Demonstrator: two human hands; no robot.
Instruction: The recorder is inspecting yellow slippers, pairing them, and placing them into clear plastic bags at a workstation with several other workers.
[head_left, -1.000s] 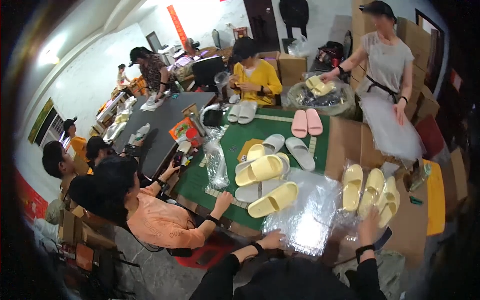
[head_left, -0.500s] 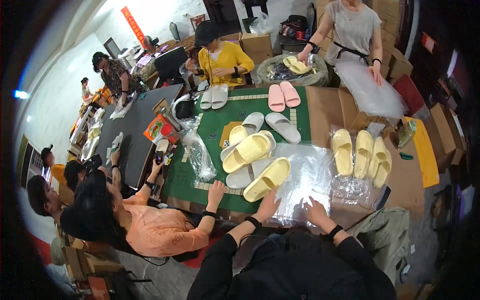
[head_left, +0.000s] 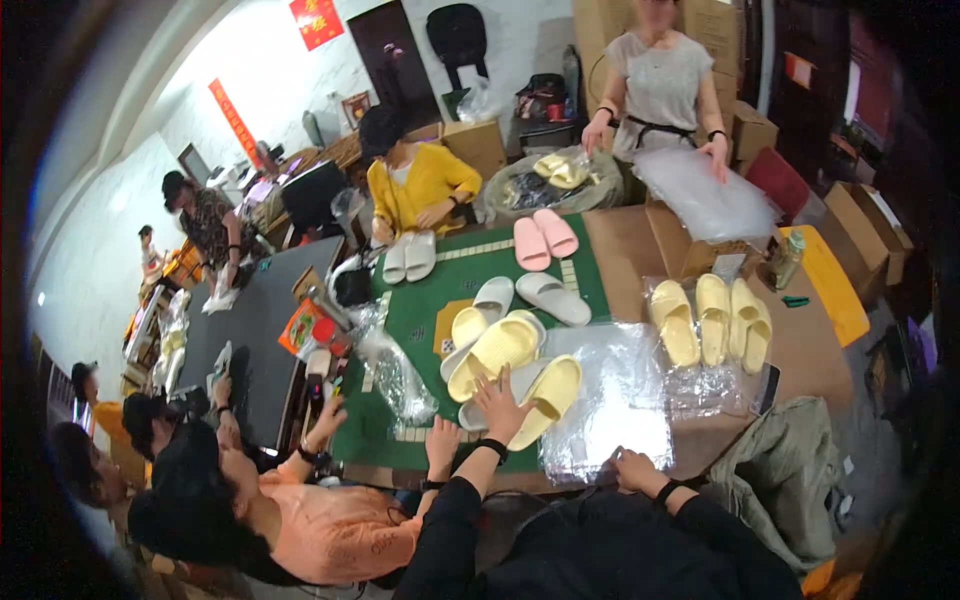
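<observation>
1. Laid flat on a yellow slipper (head_left: 545,398), the left hand (head_left: 497,402) is spread, nothing clenched.
2. On the near bag (head_left: 612,400) edge, the right hand (head_left: 632,467) rests loosely curled, nothing gripped.
3. Stacked slippers (head_left: 492,345) just left could be knocked by a careless pull.

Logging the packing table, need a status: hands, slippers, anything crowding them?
Left hand flat on yellow slipper, not gripping. Right hand on edge of clear plastic bag, grip unclear. Co-worker's hand close beside on green mat.
</observation>
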